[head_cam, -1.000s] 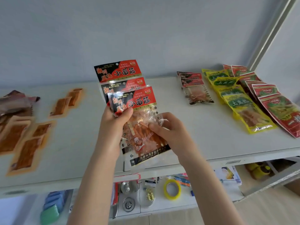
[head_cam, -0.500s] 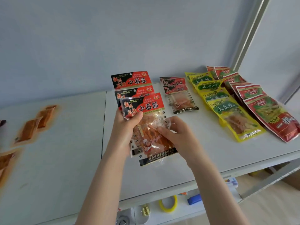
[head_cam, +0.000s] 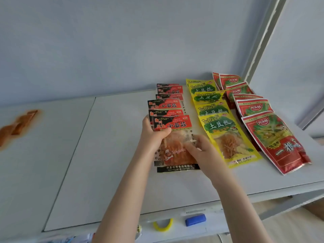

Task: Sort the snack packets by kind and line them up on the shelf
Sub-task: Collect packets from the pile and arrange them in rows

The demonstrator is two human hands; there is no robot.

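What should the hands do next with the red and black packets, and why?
Probably lay the held packets flat, extending the matching row behind them. The left hand and right hand grip them fanned, lined up beside the yellow row.

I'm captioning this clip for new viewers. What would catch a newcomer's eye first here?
The left hand and right hand grip a fan of red-black packets over the shelf. To their right lie overlapping yellow packets, then red packets.
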